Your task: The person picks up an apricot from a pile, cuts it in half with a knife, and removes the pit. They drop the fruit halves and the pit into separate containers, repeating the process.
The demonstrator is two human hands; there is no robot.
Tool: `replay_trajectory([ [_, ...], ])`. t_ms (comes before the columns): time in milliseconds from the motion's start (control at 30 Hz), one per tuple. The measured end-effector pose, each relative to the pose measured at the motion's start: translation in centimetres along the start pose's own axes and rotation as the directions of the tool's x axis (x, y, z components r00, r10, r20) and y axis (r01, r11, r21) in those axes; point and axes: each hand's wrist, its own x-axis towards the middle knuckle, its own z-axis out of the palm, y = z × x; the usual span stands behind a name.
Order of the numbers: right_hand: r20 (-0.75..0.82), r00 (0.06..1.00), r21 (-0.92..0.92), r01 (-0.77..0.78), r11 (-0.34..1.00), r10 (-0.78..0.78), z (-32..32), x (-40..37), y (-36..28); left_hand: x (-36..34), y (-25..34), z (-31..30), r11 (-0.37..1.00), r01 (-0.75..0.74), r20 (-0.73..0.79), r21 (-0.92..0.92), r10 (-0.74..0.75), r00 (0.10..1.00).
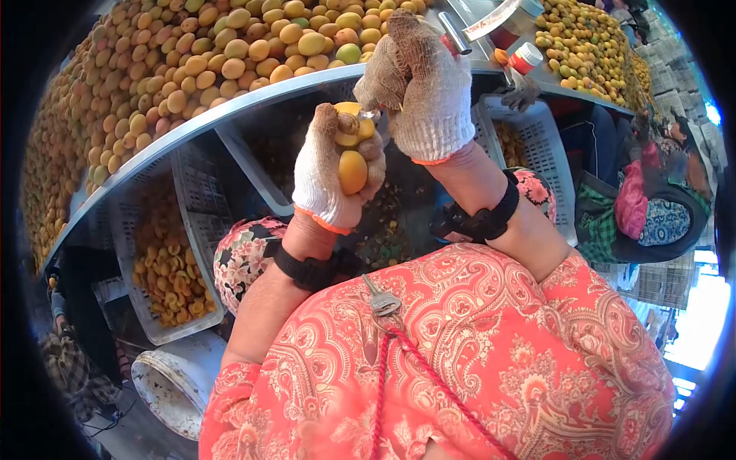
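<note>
My left hand (326, 172), in a white knit glove with brown-stained fingers, is closed around two yellow apricots. One apricot (353, 172) rests in the palm; another apricot (349, 132) sits above it near the thumb. Close by on the right, my right hand (429, 96), gloved the same way, is closed on a small knife (457, 34). Its metal and reddish handle end sticks out past the fist. A shiny tip shows against the upper apricot. The fingers hide the rest of the knife.
A metal-edged table (253, 98) carries a large heap of apricots (199, 61). Below it stand a crate (165, 335) of apricot halves, a second crate (563, 165) and a white bucket (195, 368). A red-labelled bottle (527, 57) lies near a co-worker's gloved hand (521, 92).
</note>
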Motion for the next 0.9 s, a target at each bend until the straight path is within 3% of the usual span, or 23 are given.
replay_trajectory([
  [67,-0.124,0.988,0.063,-0.084,0.995,0.091,-0.2,0.5,0.3,0.3,0.1,-0.5,0.998,0.053,0.115,-0.038,-0.048,0.992],
  [167,-0.066,0.988,0.162,-0.13,0.978,0.143,-0.8,0.7,0.5,0.4,-0.2,-0.1,0.989,0.079,0.038,-0.122,-0.075,0.996],
  [200,-0.194,0.974,-0.05,-0.131,0.99,0.119,1.1,0.4,0.0,0.5,-0.3,0.0,0.989,0.079,0.043,-0.122,-0.074,0.996],
  [233,-0.195,0.974,-0.053,-0.127,0.99,0.115,2.3,-0.1,-0.2,0.5,-0.4,0.0,0.988,0.066,0.025,-0.137,-0.063,0.998],
  [300,-0.294,0.953,-0.251,0.003,0.968,-0.079,4.0,-0.7,-0.2,0.3,-0.7,-0.1,0.988,0.048,0.009,-0.147,-0.047,0.999],
  [333,-0.025,0.998,-0.12,0.05,0.991,-0.054,0.9,-0.7,0.6,0.1,-0.8,0.0,0.984,0.071,0.004,-0.16,-0.072,0.997],
  [367,0.002,0.998,-0.109,0.066,0.992,-0.066,-0.2,-0.9,1.3,-0.1,-0.7,0.2,0.982,0.081,0.004,-0.168,-0.082,0.997],
  [400,-0.087,0.996,-0.012,-0.009,1.0,0.008,-0.4,-0.8,1.9,-0.5,-1.0,0.1,0.999,-0.008,0.096,-0.042,0.012,0.995],
  [433,-0.154,0.985,0.088,-0.069,0.994,0.082,-0.3,-0.4,2.0,-0.4,-1.1,0.2,0.998,0.003,0.063,-0.07,0.002,0.998],
  [467,-0.128,0.982,0.112,-0.123,0.986,0.137,-0.3,-0.2,1.7,0.0,-1.2,0.1,0.992,0.028,-0.029,-0.121,-0.032,0.999],
  [500,-0.105,0.976,0.131,-0.175,0.976,0.189,-0.3,-0.3,1.4,0.2,-1.2,-0.3,0.979,0.085,-0.019,-0.184,-0.09,0.996],
  [567,-0.187,0.952,0.235,-0.195,0.952,0.241,-0.4,0.1,1.8,0.2,-1.1,-1.0,0.984,0.107,0.14,-0.141,-0.087,0.986],
  [600,-0.181,0.952,0.239,-0.202,0.95,0.248,-0.3,0.2,1.6,0.1,-1.1,-0.8,0.979,0.094,0.088,-0.182,-0.079,0.993],
  [733,-0.207,0.939,0.218,-0.229,0.949,0.274,0.0,0.2,0.9,0.5,-1.2,-0.9,0.968,0.135,0.134,-0.214,-0.107,0.985],
  [767,-0.197,0.945,0.214,-0.218,0.952,0.26,-0.5,-0.3,2.7,0.5,-1.6,-1.4,0.979,0.123,0.128,-0.163,-0.102,0.986],
  [800,-0.209,0.969,-0.181,0.092,0.979,-0.13,-1.6,-0.2,5.7,0.9,-1.5,-1.5,0.988,0.11,0.121,-0.112,-0.096,0.988],
  [833,-0.082,0.874,-0.53,0.368,0.764,-0.478,-2.2,-0.1,7.4,0.4,-1.4,-0.6,0.988,0.086,-0.013,-0.13,-0.089,0.996],
  [867,-0.081,0.874,-0.529,0.37,0.764,-0.479,-2.2,-0.1,7.2,-0.4,-1.4,0.8,0.995,0.058,-0.087,-0.084,-0.065,0.994],
  [900,0.029,0.931,-0.462,0.336,0.821,-0.365,-2.1,-0.2,6.8,-0.9,-1.3,1.6,0.999,0.035,-0.161,-0.037,-0.041,0.986],
])
